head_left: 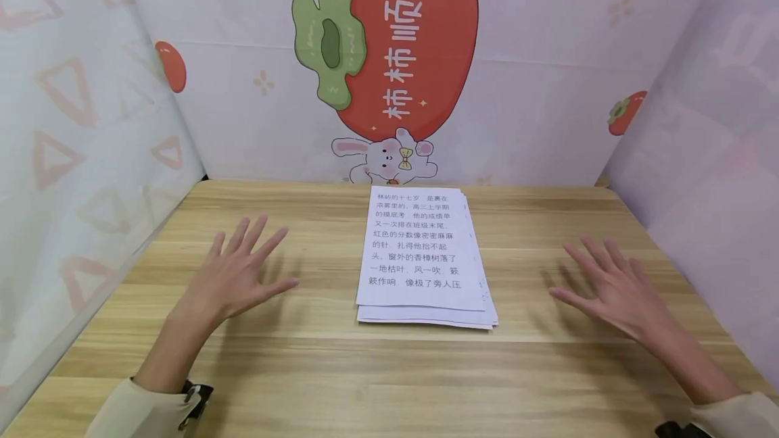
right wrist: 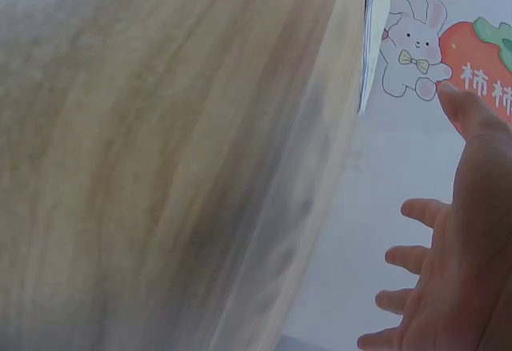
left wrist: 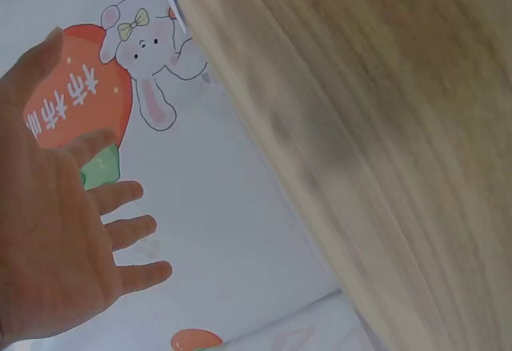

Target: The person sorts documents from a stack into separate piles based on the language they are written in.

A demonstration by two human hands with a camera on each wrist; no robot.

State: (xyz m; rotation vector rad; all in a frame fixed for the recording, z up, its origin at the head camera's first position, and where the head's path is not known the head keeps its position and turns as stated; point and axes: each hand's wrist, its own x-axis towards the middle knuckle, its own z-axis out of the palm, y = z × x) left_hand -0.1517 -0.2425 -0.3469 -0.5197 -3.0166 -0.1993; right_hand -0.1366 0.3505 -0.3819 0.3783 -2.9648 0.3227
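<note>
A stack of white paper sheets (head_left: 414,255) printed with large Chinese characters lies on the wooden table, its edges slightly uneven. To its left, my left hand (head_left: 234,276) hovers over the tabletop with fingers spread, holding nothing. On the other side my right hand (head_left: 615,289) is held the same way, fingers apart and well away from the sheets. Both wrist views show the bare palms, the left hand (left wrist: 60,231) and the right hand (right wrist: 472,247), with extended fingers. Only a thin edge of the stack (right wrist: 374,39) shows in the right wrist view.
The wooden table (head_left: 389,377) meets a white backdrop (head_left: 535,86) at its far edge, printed with a red persimmon and a rabbit. Patterned white side sheets (head_left: 91,154) rise at left and right. Each wrist wears a black strap (head_left: 196,403) near a light sleeve.
</note>
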